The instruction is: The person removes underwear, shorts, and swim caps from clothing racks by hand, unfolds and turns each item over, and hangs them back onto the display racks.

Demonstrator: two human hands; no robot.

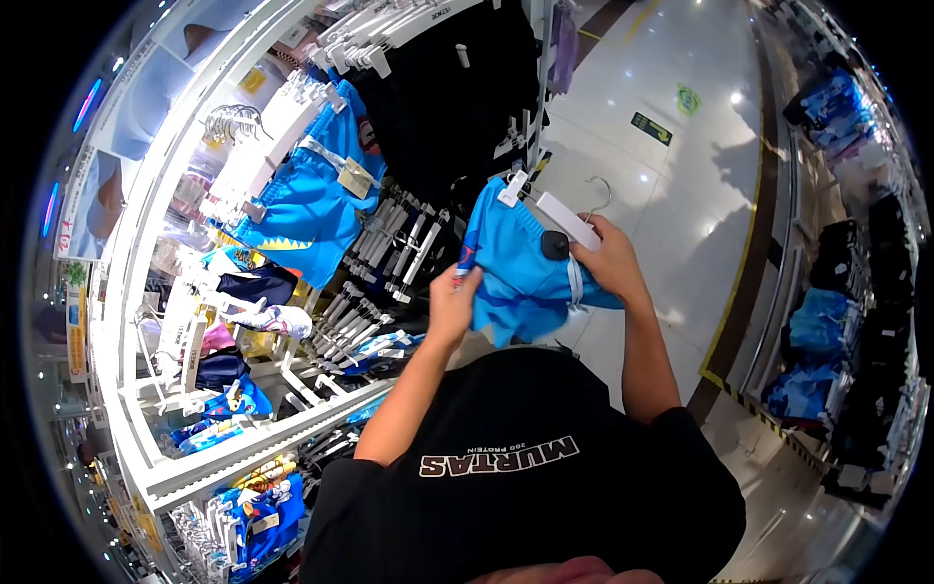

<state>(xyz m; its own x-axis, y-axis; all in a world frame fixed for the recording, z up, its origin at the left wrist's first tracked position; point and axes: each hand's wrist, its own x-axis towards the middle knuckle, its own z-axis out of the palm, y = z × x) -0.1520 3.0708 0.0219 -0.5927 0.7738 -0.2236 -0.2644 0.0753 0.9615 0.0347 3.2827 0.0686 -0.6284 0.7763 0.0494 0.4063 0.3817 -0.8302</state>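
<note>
I hold up a pair of bright blue shorts (516, 277) clipped to a white hanger (564, 216) with a metal hook. My right hand (611, 261) grips the right end of the hanger and the waistband, next to a round black security tag (555, 245). My left hand (453, 304) pinches the left edge of the shorts and a small tag there. The shorts hang in front of my chest, above my black T-shirt (525, 467).
A white display rack (243, 443) on my left carries several blue shorts (306, 200), black garments (448, 97) and folded items on hangers. A shiny tiled aisle (671, 175) runs to the right, edged by a yellow-black floor strip (769, 423) and more clothing racks (856, 331).
</note>
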